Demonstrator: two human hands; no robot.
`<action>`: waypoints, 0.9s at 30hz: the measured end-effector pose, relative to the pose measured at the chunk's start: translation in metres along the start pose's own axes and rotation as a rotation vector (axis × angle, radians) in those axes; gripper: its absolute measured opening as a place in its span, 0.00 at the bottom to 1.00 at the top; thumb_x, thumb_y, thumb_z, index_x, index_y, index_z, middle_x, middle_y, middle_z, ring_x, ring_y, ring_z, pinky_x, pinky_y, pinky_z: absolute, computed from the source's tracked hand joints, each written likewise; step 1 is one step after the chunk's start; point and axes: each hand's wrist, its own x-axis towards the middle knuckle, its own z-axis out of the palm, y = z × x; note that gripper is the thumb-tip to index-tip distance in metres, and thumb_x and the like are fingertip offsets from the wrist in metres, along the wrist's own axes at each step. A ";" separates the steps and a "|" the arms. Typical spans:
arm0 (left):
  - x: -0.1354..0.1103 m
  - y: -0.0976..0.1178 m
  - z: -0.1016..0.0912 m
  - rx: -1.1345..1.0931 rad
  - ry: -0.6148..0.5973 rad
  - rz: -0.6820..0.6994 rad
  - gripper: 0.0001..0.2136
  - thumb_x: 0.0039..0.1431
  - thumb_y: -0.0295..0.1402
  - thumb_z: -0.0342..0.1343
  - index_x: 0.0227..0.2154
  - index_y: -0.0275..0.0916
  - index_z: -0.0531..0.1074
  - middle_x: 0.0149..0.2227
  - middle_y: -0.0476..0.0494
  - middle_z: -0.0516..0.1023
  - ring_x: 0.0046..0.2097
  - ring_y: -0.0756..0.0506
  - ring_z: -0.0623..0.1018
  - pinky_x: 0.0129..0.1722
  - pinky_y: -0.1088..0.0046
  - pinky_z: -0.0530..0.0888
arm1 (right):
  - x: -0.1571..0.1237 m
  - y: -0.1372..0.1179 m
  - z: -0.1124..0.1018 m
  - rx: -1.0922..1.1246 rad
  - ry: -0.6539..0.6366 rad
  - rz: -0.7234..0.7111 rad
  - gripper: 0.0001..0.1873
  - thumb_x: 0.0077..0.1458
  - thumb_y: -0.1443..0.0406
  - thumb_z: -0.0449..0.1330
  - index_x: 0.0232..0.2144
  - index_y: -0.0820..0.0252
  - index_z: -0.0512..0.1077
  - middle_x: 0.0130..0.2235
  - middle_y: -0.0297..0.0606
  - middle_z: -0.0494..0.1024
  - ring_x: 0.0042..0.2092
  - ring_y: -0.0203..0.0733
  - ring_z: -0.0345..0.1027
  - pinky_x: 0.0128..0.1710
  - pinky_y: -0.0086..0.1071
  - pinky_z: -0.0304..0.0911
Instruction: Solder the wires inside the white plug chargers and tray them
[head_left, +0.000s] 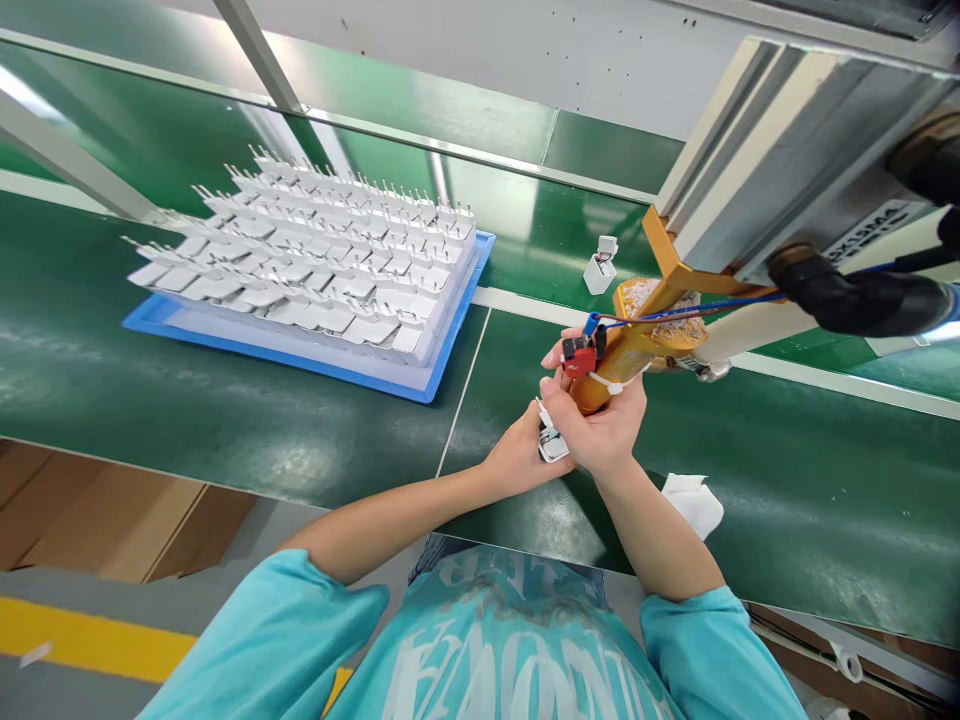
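Note:
My right hand (600, 420) is wrapped round the orange-brown handle (626, 355) of a tool that hangs from the metal frame above; a red switch (579, 357) and blue wires sit on the handle by my thumb. My left hand (521, 458) is closed on a small white plastic part (551, 445), holding it just below the tool's lower end. Both hands meet over the green belt (300, 420).
A blue tray (450, 345) stacked with several rows of white plug-like parts lies at left on the belt. One single white part (600, 268) stands farther back. A white cloth (694, 500) lies right of my wrist. The black hose (855, 295) and aluminium frame (787, 130) overhang at right.

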 end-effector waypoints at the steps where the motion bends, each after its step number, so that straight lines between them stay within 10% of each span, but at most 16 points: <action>1: 0.000 0.001 0.000 -0.001 -0.001 -0.001 0.27 0.50 0.38 0.64 0.51 0.38 0.62 0.47 0.36 0.74 0.47 0.37 0.77 0.51 0.54 0.74 | 0.000 0.000 0.000 0.000 -0.002 0.004 0.13 0.50 0.56 0.64 0.25 0.56 0.66 0.22 0.33 0.64 0.28 0.41 0.64 0.28 0.36 0.66; 12: 0.015 0.004 -0.045 0.346 0.080 -0.077 0.14 0.52 0.43 0.60 0.33 0.40 0.67 0.30 0.49 0.74 0.31 0.47 0.75 0.30 0.73 0.71 | 0.010 0.017 -0.010 0.164 0.045 -0.014 0.13 0.53 0.54 0.60 0.30 0.57 0.65 0.26 0.32 0.70 0.21 0.33 0.60 0.20 0.30 0.59; 22: 0.011 0.014 -0.064 -0.086 0.000 -0.158 0.17 0.52 0.47 0.60 0.35 0.38 0.70 0.27 0.52 0.70 0.27 0.51 0.70 0.26 0.76 0.67 | 0.029 0.022 -0.020 0.059 0.158 0.003 0.14 0.52 0.57 0.65 0.30 0.57 0.64 0.21 0.26 0.66 0.19 0.30 0.56 0.20 0.29 0.53; 27: 0.015 0.013 -0.064 0.073 0.027 -0.182 0.18 0.51 0.48 0.60 0.35 0.38 0.70 0.29 0.50 0.71 0.29 0.50 0.70 0.29 0.75 0.68 | 0.031 0.019 -0.021 0.009 0.163 0.013 0.14 0.52 0.57 0.64 0.29 0.57 0.63 0.18 0.23 0.62 0.19 0.30 0.56 0.21 0.29 0.54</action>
